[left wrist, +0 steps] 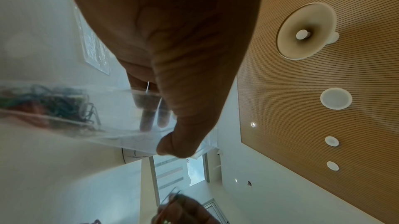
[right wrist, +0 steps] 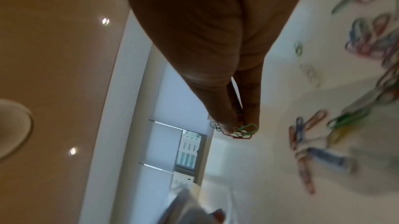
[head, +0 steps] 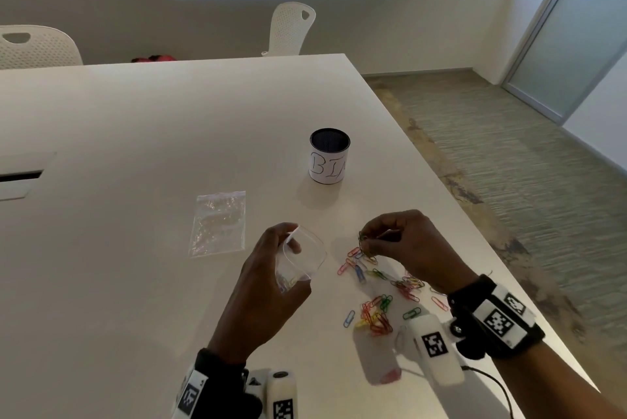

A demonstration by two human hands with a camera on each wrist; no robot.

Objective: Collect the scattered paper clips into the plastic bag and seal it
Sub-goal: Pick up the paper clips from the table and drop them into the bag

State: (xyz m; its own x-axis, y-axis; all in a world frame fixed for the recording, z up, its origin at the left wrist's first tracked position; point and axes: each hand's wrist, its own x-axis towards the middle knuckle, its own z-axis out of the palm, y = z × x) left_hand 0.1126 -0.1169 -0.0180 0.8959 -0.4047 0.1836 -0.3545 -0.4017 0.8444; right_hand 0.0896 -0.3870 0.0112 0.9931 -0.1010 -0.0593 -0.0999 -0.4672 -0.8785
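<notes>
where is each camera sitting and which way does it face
Head: worn on the head, looks forward and down at the table; both forearms and hands show.
Left wrist: looks along the left hand gripping the open plastic bag, ceiling beyond.
Right wrist: looks along the right hand pinching a few paper clips, ceiling beside.
Shared: both wrist views and the head view show the bag; head and right wrist show the loose clips.
</notes>
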